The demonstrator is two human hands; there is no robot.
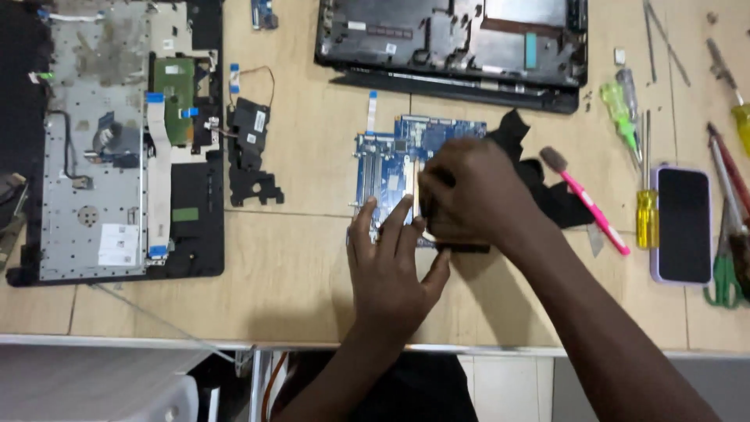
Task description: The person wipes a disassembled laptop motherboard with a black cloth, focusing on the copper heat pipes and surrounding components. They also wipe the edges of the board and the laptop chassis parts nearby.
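We have a blue circuit board [394, 160] lying flat near the middle of the desk [305, 266], a little toward the near edge. Our left hand [391, 262] rests on the board's near edge, fingers spread flat and holding nothing. Our right hand [469, 195] is curled over the board's right half, fingers closed on a pale slim piece; what the piece is we cannot tell. A black cloth [539, 180] lies just beside the board, partly under that hand.

At the desk's left edge sits an opened laptop base [117, 156] with its grey inner plate showing; a black speaker part [251, 152] lies between it and the board. At the far edge rests a black laptop shell [453, 43]. Toward the right edge: a pink-handled brush [590, 205], a yellow screwdriver [645, 199], a green screwdriver [621, 105], and a phone [683, 223].
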